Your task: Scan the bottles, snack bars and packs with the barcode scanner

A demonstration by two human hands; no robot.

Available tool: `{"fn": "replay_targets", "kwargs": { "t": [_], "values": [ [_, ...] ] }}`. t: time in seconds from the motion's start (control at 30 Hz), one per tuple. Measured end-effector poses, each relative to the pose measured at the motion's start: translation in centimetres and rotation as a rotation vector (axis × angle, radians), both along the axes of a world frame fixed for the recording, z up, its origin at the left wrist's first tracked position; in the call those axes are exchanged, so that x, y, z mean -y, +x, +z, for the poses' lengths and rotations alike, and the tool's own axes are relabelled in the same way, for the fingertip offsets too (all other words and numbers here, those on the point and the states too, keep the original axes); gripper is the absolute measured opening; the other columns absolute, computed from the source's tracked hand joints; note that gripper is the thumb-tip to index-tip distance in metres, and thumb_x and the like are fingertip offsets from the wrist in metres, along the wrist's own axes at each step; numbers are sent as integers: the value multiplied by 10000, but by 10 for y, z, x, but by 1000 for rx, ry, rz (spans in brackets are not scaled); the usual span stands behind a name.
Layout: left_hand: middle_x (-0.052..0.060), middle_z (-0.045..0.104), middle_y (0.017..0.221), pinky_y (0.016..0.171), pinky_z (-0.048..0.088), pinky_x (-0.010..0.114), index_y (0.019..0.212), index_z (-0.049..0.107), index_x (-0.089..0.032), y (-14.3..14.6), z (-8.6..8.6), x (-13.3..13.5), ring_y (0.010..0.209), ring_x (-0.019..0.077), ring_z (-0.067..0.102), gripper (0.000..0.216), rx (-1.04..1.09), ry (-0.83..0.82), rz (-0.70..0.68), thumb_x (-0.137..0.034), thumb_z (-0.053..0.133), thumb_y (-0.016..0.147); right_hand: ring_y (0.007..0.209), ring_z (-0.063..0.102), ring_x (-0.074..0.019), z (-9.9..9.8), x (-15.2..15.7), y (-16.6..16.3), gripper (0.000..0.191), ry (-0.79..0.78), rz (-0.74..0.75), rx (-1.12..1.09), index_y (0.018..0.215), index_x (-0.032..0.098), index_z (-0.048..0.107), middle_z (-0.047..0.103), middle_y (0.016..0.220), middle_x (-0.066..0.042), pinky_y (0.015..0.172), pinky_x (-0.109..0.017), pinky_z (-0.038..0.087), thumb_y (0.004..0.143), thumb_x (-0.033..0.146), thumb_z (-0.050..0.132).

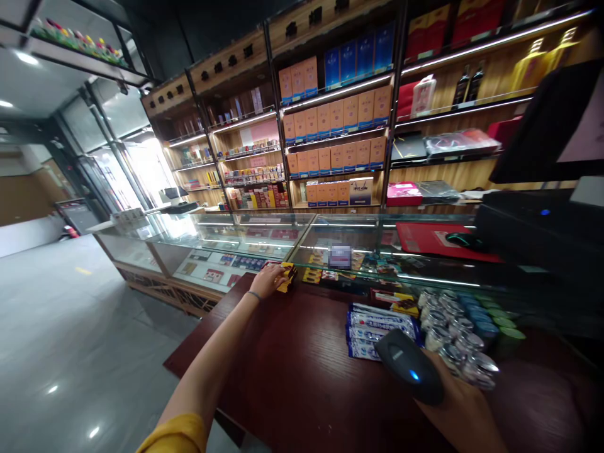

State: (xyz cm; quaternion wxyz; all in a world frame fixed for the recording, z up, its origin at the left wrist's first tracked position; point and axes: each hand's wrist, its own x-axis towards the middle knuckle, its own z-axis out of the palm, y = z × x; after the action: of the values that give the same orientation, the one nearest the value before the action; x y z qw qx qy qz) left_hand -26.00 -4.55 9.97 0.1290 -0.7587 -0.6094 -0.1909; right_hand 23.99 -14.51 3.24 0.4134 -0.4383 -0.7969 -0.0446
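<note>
My left hand [268,281] reaches far across the dark red wooden counter and grips a stack of yellow and dark packets [287,279] by the edge of the glass case. What is printed on them is too small to read. Around a black barcode scanner [409,366] with a lit blue light, my right hand [460,402] is closed. Just beyond the scanner lies a pile of blue and white stick-shaped packets [377,327]. Silver-lidded jars [443,321] stand in rows close to my right hand, with blue and green-topped ones [507,327] beside them.
A glass display case [255,236] runs behind the wooden counter [292,371]. A red and yellow box [396,301] lies near the jars. On the right are a red mat [434,242], a mouse [465,240] and a dark monitor [542,132]. Shelves with orange boxes [337,116] line the wall.
</note>
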Motion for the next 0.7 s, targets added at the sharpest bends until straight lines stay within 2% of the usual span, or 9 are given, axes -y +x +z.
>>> {"fn": "replay_targets", "kwargs": {
  "t": [0.13, 0.43, 0.57, 0.7],
  "values": [
    [81, 722, 1241, 1081, 511, 398, 1278, 686, -245, 6, 6, 4, 1222, 257, 635, 374, 1, -8, -6, -376, 746, 933, 753, 781, -270, 1, 1, 0, 359, 6, -1, 2, 1265, 215, 579, 801, 940, -73, 590, -327, 533, 912, 257, 524],
    [97, 689, 1324, 1165, 453, 470, 1328, 659, -238, 8, 6, 9, 1307, 276, 591, 432, -33, 22, -34, -414, 730, 940, 736, 775, -290, 3, 0, -1, 384, -11, -4, -29, 1272, 219, 575, 795, 912, -81, 599, -345, 540, 897, 272, 513],
    [104, 660, 1381, 1202, 428, 469, 1378, 624, -244, 11, 5, 11, 1363, 269, 566, 466, 2, 47, -12, -367, 722, 939, 743, 770, -285, 1, -4, 5, 366, 10, -77, -54, 1245, 226, 587, 791, 941, -84, 627, -349, 549, 897, 319, 524],
    [137, 581, 1491, 1209, 430, 488, 1478, 531, -228, 35, 3, 14, 1422, 288, 523, 553, 80, 106, -8, -314, 677, 951, 732, 772, -298, 6, -8, 15, 410, -56, -209, -139, 1237, 247, 585, 786, 884, -57, 627, -346, 558, 862, 411, 575]
  ]
}}
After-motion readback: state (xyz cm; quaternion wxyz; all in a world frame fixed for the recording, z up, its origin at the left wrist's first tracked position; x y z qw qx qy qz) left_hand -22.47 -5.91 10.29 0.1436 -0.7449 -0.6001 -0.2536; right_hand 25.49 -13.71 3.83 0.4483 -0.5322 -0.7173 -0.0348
